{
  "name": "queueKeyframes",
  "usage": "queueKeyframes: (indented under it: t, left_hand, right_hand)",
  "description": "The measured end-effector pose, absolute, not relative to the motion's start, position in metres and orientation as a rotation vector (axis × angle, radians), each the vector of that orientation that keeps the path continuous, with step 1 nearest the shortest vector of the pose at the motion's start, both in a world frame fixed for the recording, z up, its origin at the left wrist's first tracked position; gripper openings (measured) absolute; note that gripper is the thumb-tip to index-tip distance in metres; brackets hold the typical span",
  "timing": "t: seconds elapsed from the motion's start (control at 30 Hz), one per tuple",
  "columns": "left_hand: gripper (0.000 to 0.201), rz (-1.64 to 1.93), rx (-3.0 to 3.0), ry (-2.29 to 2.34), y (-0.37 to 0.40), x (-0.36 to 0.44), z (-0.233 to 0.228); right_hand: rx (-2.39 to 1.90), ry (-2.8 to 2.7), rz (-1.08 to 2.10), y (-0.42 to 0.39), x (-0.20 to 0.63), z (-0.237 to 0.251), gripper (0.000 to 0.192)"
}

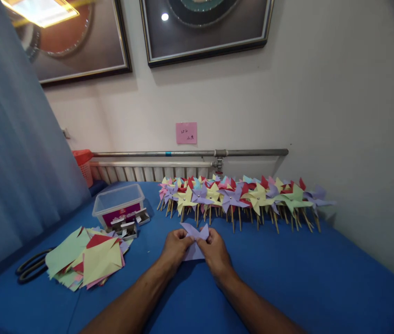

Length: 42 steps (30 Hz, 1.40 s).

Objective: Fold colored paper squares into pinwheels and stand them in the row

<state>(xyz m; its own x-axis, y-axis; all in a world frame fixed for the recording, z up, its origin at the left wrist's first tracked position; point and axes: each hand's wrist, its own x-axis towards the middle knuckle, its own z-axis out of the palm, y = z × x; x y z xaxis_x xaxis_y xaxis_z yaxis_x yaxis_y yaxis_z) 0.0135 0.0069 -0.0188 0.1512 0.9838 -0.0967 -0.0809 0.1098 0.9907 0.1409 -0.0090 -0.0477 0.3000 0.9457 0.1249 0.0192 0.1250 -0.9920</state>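
— So, starting at the left edge of the blue table [287, 278], what lies there?

— Black scissors [30, 269] lie flat near that edge, partly tucked under a loose stack of coloured paper squares [89, 260]: green, yellow, red and pink sheets, fanned out untidily. Just behind the stack sit a few small grey cardboard boxes [129, 225], and behind those a clear plastic tub [118, 204] with a red label on its side. An orange basket [84, 164] stands at the far left corner, against the wall.

— And the hands?

— Both are near the middle of the table, towards the near edge. The left hand [174, 248] and the right hand [216, 253] are closed on a lilac paper piece [194, 239], each pinching it between thumb and fingers. The paper is held between them just above the cloth, its points sticking up at the top like a half-folded pinwheel. The two hands almost touch.

— Anything in their way?

— Not directly. The table around the forearms is bare blue cloth. Just beyond the hands, along the far edge, runs a long row of finished pinwheels [238, 197] on wooden sticks, leaning against the wall: purple, yellow, red, green and pink ones, overlapping each other. The nearest sticks are close to the lilac paper but apart from it.

— And further right?

— The row ends with a lilac pinwheel near the far right corner. Above the row a grey pipe [190, 153] runs along the wall, with a pink note [186, 133] stuck over it.
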Motion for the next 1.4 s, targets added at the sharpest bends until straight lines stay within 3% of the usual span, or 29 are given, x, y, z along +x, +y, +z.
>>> queueKeyframes:
  t: [0.37,0.7,0.87,1.0,1.2,1.3,1.4]
  left_hand:
    - [0.032,1.045,1.106,0.99,0.002,0.013,-0.013]
    - [0.023,1.028,1.094,0.995,0.004,0.01,-0.015]
    - [0.018,1.106,0.967,0.997,0.006,0.008,-0.013]
    - [0.019,1.215,0.834,0.985,0.01,0.004,-0.013]
    - [0.022,1.32,0.749,0.914,0.013,-0.001,-0.015]
    - [0.023,1.285,0.761,0.884,0.01,0.001,-0.013]
    - [0.025,1.278,0.781,0.886,0.006,0.004,-0.01]
  right_hand:
    - [-1.302,-1.018,0.842,-0.012,0.14,-0.038,0.031]
    - [-1.21,-1.069,0.875,-0.014,0.141,-0.035,0.033]
    - [-1.087,-1.138,0.969,-0.021,0.141,-0.032,0.052]
    - [-1.164,-1.428,0.605,-0.037,0.141,-0.028,0.061]
    - [-1.196,-1.895,0.0,-0.053,0.131,-0.024,0.037]
    - [-1.205,-1.903,-0.146,-0.05,0.13,-0.024,0.015]
    - [-1.207,-1.84,-0.141,-0.045,0.133,-0.023,0.014]
